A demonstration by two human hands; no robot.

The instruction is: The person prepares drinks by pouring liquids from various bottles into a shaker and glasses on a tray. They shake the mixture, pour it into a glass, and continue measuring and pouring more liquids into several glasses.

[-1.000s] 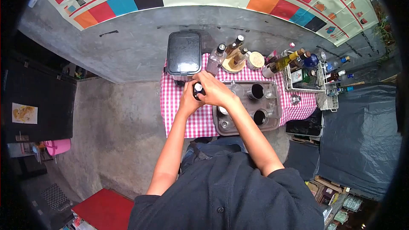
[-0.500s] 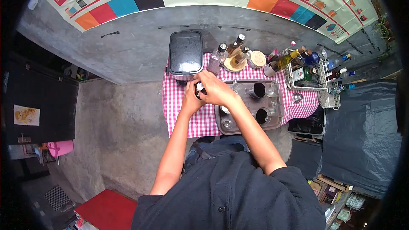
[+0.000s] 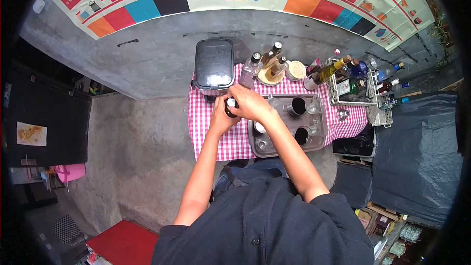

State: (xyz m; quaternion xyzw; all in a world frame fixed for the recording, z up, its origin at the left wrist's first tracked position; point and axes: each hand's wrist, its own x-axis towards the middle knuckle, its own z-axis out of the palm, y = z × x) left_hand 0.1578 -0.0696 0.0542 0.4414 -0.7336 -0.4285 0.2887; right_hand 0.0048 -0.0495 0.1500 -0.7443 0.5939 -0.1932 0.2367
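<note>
Both my hands are together at the left part of the table, around a small dark bottle or jar (image 3: 229,114) with a white top. My left hand (image 3: 221,119) is wrapped round its side. From above and the right, my right hand (image 3: 248,104) grips it near the white top, its fingers hiding much of it. Just right of my hands lies a brown tray (image 3: 281,150) carrying several glasses, among them a dark-filled glass (image 3: 297,105) and another dark-filled glass (image 3: 301,134). A black-lidded bin (image 3: 214,63) stands right behind my hands.
A pink checked cloth (image 3: 211,147) covers the table. Behind the tray stand a clear bottle (image 3: 250,70), other bottles on a wooden board (image 3: 269,77) and a round-lidded jar (image 3: 296,70). At the right are a wire basket (image 3: 355,97) of bottles and a small glass (image 3: 342,114).
My hands have stayed around the dark container. The fingers of my right hand have shifted slightly, and the white top shows a little differently. The whole view has moved slightly.
</note>
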